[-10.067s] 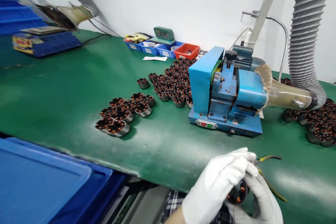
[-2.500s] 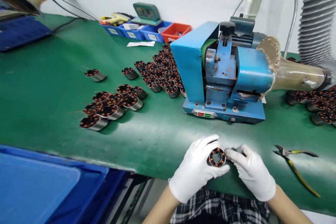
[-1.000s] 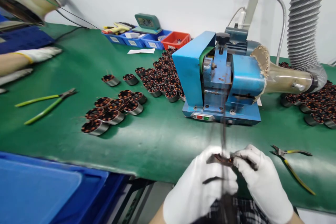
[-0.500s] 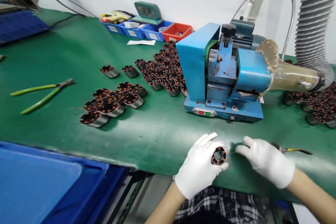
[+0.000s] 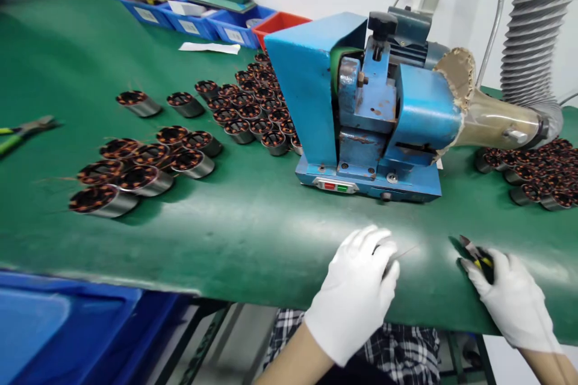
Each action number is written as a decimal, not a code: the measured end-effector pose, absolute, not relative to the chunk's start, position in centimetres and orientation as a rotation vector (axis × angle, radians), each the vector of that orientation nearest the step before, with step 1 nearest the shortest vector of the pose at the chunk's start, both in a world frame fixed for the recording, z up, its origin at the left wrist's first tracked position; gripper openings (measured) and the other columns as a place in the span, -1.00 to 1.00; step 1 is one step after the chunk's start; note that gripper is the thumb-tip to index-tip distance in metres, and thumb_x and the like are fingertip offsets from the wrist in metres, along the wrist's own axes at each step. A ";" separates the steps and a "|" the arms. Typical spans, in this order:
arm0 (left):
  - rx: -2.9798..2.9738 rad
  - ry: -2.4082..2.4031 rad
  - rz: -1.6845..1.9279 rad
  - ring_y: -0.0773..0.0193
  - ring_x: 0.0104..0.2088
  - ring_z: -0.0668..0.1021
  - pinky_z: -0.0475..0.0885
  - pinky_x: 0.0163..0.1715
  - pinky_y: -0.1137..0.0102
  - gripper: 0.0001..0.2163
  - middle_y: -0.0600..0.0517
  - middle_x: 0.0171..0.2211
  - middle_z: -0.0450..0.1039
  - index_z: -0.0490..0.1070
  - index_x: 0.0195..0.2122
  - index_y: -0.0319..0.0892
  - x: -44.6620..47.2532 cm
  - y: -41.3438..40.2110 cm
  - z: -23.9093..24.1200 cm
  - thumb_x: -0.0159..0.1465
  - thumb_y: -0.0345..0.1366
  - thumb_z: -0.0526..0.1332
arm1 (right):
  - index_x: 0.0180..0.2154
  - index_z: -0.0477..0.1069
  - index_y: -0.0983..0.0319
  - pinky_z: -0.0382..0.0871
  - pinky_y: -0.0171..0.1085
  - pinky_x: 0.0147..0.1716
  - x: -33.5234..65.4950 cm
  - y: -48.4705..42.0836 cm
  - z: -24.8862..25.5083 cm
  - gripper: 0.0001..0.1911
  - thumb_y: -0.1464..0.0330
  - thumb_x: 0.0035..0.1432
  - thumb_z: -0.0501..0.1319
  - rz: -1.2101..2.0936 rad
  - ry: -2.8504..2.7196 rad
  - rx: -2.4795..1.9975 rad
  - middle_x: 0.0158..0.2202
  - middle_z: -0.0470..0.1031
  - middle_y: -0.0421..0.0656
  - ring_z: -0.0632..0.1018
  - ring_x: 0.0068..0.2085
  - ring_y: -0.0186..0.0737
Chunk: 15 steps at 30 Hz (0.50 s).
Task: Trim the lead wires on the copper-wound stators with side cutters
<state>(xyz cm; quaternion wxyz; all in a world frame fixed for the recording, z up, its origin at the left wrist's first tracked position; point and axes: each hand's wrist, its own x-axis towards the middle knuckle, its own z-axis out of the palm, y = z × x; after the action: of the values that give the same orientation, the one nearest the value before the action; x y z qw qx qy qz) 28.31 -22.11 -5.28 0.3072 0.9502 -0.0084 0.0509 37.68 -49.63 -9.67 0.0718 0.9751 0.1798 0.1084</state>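
Pliers (image 5: 472, 248) sit clasped in my right hand (image 5: 515, 298), front-right of the blue machine (image 5: 428, 111); before it, my left hand (image 5: 356, 289) curls round a mostly hidden ring (image 5: 388, 266). Tool-readying, I judge; next needs steadiness.

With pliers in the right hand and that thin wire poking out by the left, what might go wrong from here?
Two risks, in my judgement. The thin wire sticks out close to the left hand, so if the pliers in the right hand came in there, they might nip it. Also, the left hand covers most of the held piece, so a nick in it could go unseen.
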 end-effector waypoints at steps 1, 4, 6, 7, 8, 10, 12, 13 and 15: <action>2.518 -0.045 0.088 0.11 -0.09 0.47 0.35 -0.05 0.13 -0.84 -0.03 -0.14 0.45 0.38 -0.20 -0.15 28.5 -22.2 -5.1 0.28 -0.36 0.04 | -0.09 0.36 0.34 0.38 -0.09 -0.44 37.3 -49.2 -9.5 -0.49 0.08 0.13 0.04 0.335 0.416 3.031 -0.31 0.44 0.09 0.50 -0.37 0.07; 2.521 -0.090 0.020 0.18 -0.33 0.47 0.38 -0.25 0.21 -0.80 0.01 -0.35 0.46 0.39 -0.32 -0.16 28.5 -22.7 -4.9 0.26 -0.47 -0.01 | -0.06 0.34 0.34 0.40 -0.06 -0.29 35.8 -48.1 -8.7 -0.52 0.18 0.07 0.05 0.169 0.165 3.371 -0.12 0.40 0.13 0.52 -0.26 0.07; 2.530 -0.102 0.004 0.18 -0.36 0.44 0.35 -0.29 0.23 -0.79 0.01 -0.40 0.43 0.38 -0.36 -0.16 28.1 -23.1 -4.9 0.22 -0.51 -0.01 | -0.07 0.38 0.29 0.39 -0.10 -0.17 34.2 -47.3 -7.9 -0.54 0.17 0.05 0.09 -0.377 0.134 3.629 -0.13 0.47 0.03 0.53 -0.20 0.03; 2.532 -0.106 -0.011 0.17 -0.37 0.43 0.33 -0.31 0.23 -0.78 0.02 -0.41 0.42 0.37 -0.37 -0.15 28.0 -23.2 -4.9 0.20 -0.52 -0.02 | -0.08 0.41 0.28 0.38 -0.13 -0.13 33.3 -46.8 -7.4 -0.53 0.15 0.03 0.12 -0.782 0.108 3.700 -0.17 0.51 -0.02 0.53 -0.18 0.02; 2.535 -0.109 -0.023 0.17 -0.37 0.42 0.32 -0.32 0.23 -0.78 0.02 -0.41 0.41 0.36 -0.38 -0.15 27.8 -23.4 -5.0 0.19 -0.53 -0.03 | -0.08 0.42 0.28 0.38 -0.15 -0.11 32.4 -46.2 -6.9 -0.52 0.13 0.01 0.16 -1.188 0.061 3.698 -0.20 0.54 -0.05 0.53 -0.17 0.01; 2.524 -0.120 -0.042 0.17 -0.38 0.41 0.31 -0.33 0.23 -0.78 0.01 -0.41 0.40 0.35 -0.39 -0.15 27.5 -23.5 -5.2 0.18 -0.53 -0.04 | -0.08 0.44 0.29 0.35 -0.13 -0.07 31.0 -44.8 -6.0 -0.49 0.12 -0.02 0.20 -1.723 -0.053 3.569 -0.21 0.56 -0.05 0.52 -0.13 0.04; 2.501 -0.124 -0.037 0.17 -0.38 0.40 0.30 -0.32 0.22 -0.78 0.02 -0.40 0.39 0.34 -0.38 -0.15 27.4 -23.6 -5.6 0.19 -0.52 -0.05 | -0.07 0.44 0.28 0.31 -0.12 -0.02 30.4 -43.4 -5.0 -0.50 0.13 -0.01 0.21 -1.858 -0.044 3.487 -0.18 0.56 -0.06 0.49 -0.07 0.05; 2.489 -0.125 -0.034 0.17 -0.37 0.40 0.30 -0.30 0.22 -0.79 0.02 -0.39 0.39 0.34 -0.38 -0.15 27.4 -23.6 -5.7 0.19 -0.51 -0.05 | -0.08 0.45 0.27 0.28 -0.12 0.00 30.4 -42.8 -4.6 -0.52 0.14 0.00 0.20 -1.856 0.006 3.465 -0.19 0.56 -0.06 0.48 -0.05 0.05; 2.468 -0.115 -0.030 0.16 -0.35 0.41 0.29 -0.28 0.21 -0.79 0.01 -0.38 0.39 0.35 -0.36 -0.15 27.4 -23.6 -5.9 0.20 -0.50 -0.04 | -0.08 0.45 0.26 0.27 -0.14 0.02 30.7 -41.9 -4.0 -0.54 0.14 0.03 0.19 -1.857 0.092 3.420 -0.19 0.56 -0.07 0.47 -0.03 0.04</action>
<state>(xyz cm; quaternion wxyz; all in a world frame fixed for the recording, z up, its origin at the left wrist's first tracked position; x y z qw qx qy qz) 27.40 -23.57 -5.87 0.3291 0.9432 -0.0438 -0.0116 30.73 -41.91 -3.98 -0.3666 0.8174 0.0221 -0.4438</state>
